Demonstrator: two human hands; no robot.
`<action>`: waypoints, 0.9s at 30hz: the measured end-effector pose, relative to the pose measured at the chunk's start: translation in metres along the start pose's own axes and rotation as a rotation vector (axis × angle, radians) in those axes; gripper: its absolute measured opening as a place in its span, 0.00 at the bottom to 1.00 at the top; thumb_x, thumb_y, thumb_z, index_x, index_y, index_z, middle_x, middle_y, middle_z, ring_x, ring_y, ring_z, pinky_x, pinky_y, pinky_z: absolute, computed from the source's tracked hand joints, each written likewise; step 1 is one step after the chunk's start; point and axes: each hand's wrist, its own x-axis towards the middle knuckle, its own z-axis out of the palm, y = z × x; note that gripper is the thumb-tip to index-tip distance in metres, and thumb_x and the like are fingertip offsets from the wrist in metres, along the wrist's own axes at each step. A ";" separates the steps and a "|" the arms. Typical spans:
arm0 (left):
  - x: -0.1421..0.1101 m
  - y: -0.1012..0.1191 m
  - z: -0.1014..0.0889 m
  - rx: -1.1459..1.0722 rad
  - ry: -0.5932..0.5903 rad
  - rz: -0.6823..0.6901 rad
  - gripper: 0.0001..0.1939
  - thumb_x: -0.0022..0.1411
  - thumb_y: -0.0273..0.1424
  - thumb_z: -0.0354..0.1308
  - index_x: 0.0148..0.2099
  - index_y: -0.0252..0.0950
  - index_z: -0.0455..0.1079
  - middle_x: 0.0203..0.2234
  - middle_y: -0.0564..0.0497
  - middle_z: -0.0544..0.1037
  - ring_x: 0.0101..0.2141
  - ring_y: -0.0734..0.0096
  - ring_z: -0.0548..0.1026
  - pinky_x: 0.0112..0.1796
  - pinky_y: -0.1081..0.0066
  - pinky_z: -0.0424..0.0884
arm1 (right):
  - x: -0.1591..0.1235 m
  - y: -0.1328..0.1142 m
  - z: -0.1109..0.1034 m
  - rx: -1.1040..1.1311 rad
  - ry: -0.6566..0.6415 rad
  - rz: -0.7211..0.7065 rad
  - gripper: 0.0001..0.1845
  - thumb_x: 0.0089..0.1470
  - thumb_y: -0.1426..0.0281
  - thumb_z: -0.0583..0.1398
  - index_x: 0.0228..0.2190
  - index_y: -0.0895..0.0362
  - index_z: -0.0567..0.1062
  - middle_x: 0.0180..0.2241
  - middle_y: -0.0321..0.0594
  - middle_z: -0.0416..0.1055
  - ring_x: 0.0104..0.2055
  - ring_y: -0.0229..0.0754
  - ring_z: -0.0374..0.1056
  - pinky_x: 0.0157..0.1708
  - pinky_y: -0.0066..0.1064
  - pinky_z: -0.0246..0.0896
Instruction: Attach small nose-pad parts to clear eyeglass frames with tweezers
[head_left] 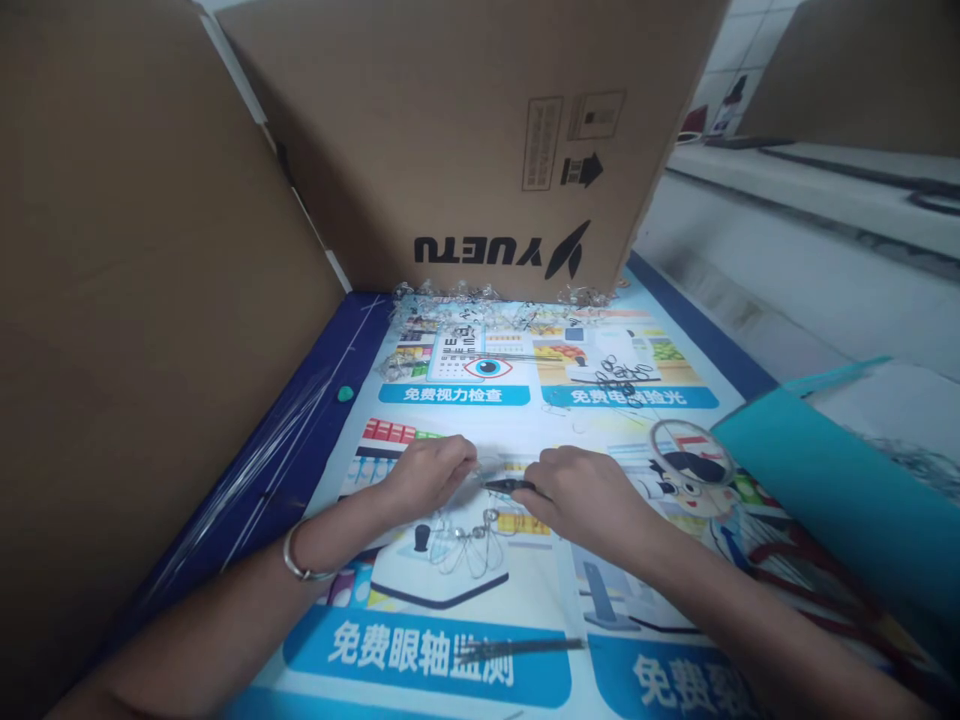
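Observation:
My left hand point(427, 478) is closed in a pinch on a piece of thin silvery wire point(487, 466); its far end is too fine to follow. In my right hand point(577, 492) is a pair of dark pliers point(510, 486), jaws pointing left and close to the wire by my left fingertips. Just below the hands, a looped wire piece point(472, 550) with small clear beads or coils lies on the printed sheet point(517, 595). Nearer me rests a bundle of straight dark wires point(525, 648). Farther back lie dark wire loops point(622, 375) and thin straight wires point(517, 357).
Tangled silvery wire pieces point(465, 308) line the foot of an upright cardboard panel point(465, 150). Another cardboard panel point(135, 250) walls the left side. At right stands a teal box point(832, 470) holding more wire. A small green lump point(345, 394) sits at the left.

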 end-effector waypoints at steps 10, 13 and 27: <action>0.001 -0.003 0.000 -0.110 -0.011 0.044 0.07 0.62 0.27 0.43 0.33 0.34 0.61 0.24 0.51 0.70 0.25 0.73 0.67 0.26 0.74 0.61 | 0.002 0.001 -0.001 0.021 -0.055 0.008 0.18 0.55 0.60 0.49 0.26 0.55 0.73 0.28 0.38 0.71 0.32 0.41 0.66 0.26 0.28 0.48; 0.003 -0.004 -0.002 -0.217 -0.010 0.048 0.08 0.62 0.27 0.43 0.35 0.35 0.62 0.29 0.49 0.70 0.32 0.71 0.67 0.34 0.70 0.63 | 0.002 0.001 -0.001 0.022 -0.052 0.010 0.18 0.56 0.61 0.49 0.25 0.55 0.73 0.27 0.38 0.71 0.31 0.40 0.66 0.26 0.28 0.48; 0.006 -0.003 -0.006 -0.097 -0.052 0.073 0.09 0.62 0.26 0.42 0.34 0.34 0.63 0.29 0.49 0.71 0.34 0.68 0.66 0.36 0.68 0.60 | 0.001 -0.001 0.006 0.025 -0.005 -0.023 0.17 0.56 0.61 0.49 0.27 0.55 0.73 0.27 0.39 0.69 0.32 0.40 0.64 0.29 0.28 0.49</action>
